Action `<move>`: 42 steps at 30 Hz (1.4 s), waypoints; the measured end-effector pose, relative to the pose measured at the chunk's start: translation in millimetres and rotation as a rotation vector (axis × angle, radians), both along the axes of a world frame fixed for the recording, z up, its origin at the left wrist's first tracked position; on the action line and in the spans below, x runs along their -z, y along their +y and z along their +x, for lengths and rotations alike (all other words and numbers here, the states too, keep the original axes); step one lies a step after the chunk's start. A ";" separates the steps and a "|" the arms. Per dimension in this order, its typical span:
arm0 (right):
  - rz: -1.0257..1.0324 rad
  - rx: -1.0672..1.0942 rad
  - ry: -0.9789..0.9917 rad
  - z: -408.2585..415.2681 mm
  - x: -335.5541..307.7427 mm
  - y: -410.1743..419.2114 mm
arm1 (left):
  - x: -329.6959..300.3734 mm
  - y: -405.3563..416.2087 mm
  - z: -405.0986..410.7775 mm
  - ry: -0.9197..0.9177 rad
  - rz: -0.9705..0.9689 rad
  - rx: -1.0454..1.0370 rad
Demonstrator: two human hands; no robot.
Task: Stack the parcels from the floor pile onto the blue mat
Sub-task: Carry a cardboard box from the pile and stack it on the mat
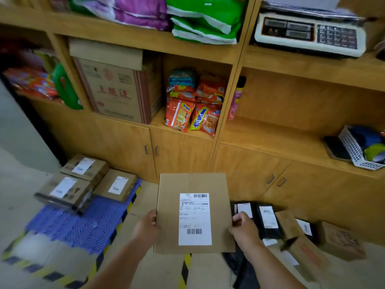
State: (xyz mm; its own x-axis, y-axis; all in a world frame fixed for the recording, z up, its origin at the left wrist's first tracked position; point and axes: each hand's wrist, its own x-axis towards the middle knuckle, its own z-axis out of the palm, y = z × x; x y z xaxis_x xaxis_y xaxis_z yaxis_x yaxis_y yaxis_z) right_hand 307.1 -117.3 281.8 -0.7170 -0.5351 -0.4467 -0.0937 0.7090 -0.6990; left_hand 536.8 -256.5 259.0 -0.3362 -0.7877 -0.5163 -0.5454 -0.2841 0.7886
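Left hand (148, 225) and right hand (243, 231) pinch the flat parcel (193, 213) at nine and three o'clock; it looks light, stiff, and best gripped by its side edges.

Head view, single wide-angle, worn.
Faces forward and down, close over both forearms; wooden shelving (208, 59) ahead, floor below (edges bowed, blurred).

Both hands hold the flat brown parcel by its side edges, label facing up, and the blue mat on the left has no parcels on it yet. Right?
Not quite. In the head view, both hands hold the flat brown parcel, but the blue mat already carries three labelled boxes.
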 end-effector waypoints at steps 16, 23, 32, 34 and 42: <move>0.161 -0.256 0.152 222.5 -3.3 -144.7 | -20.4 -82.9 236.1 -0.265 -0.165 -0.100; 0.136 -0.235 0.213 341.8 -4.2 -228.4 | -38.5 -160.9 341.1 -0.366 -0.240 -0.135; 0.104 -0.206 0.179 385.4 15.7 -307.3 | -27.2 -245.5 367.2 -0.429 -0.239 -0.106; 0.116 -0.214 0.179 383.2 22.9 -325.0 | -19.5 -264.7 363.1 -0.456 -0.233 -0.108; 0.177 -0.221 0.104 357.2 60.3 -431.7 | 2.6 -375.1 330.7 -0.507 -0.228 -0.092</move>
State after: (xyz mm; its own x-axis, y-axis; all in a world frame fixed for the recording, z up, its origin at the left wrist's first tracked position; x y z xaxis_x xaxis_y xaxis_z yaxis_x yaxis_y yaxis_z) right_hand 664.2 -549.0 221.5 -0.6388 -0.6035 -0.4772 -0.3241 0.7736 -0.5445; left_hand 867.4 -631.6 256.4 -0.0148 -0.9125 -0.4089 -0.8532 -0.2017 0.4811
